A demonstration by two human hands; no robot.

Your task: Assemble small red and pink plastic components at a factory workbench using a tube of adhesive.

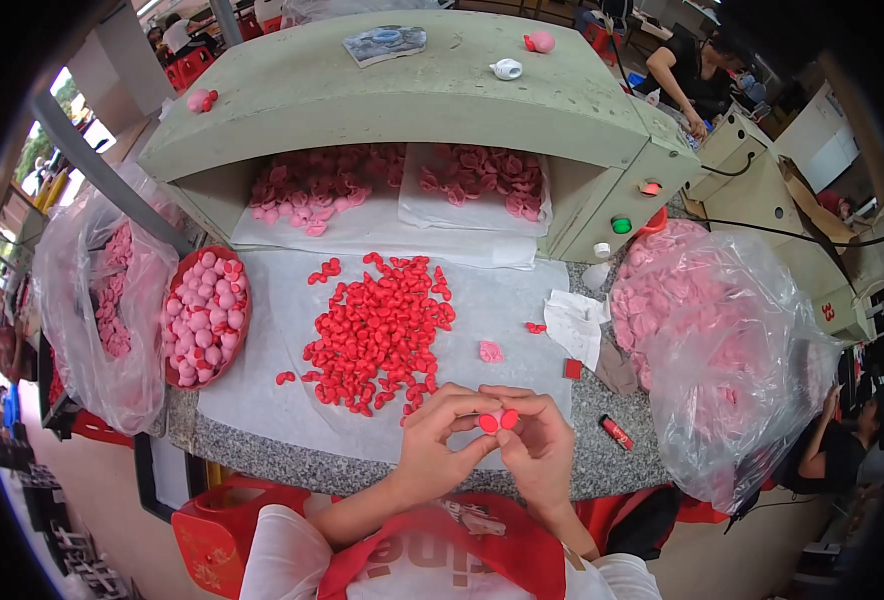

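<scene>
My left hand (434,432) and my right hand (540,436) meet above the front edge of the table. Between their fingertips they pinch a small pink part with two red oval pieces (490,422) facing me. Most of the pink portion is hidden by my fingers. Just beyond my left hand spreads a pile of small red bean-shaped pieces (377,325) on a white sheet (262,345). A loose crumpled pink piece (491,351) lies past my fingertips, and a single red piece (535,328) sits to its right.
A pale green box-shaped machine (402,110) holds pink pieces inside. At left stand a red basket (246,325) of pink balls and a plastic bag (147,365). To the right are another bag (742,370) of pink pieces, white paper (574,325) and a red tube (616,432). A person (697,70) works behind.
</scene>
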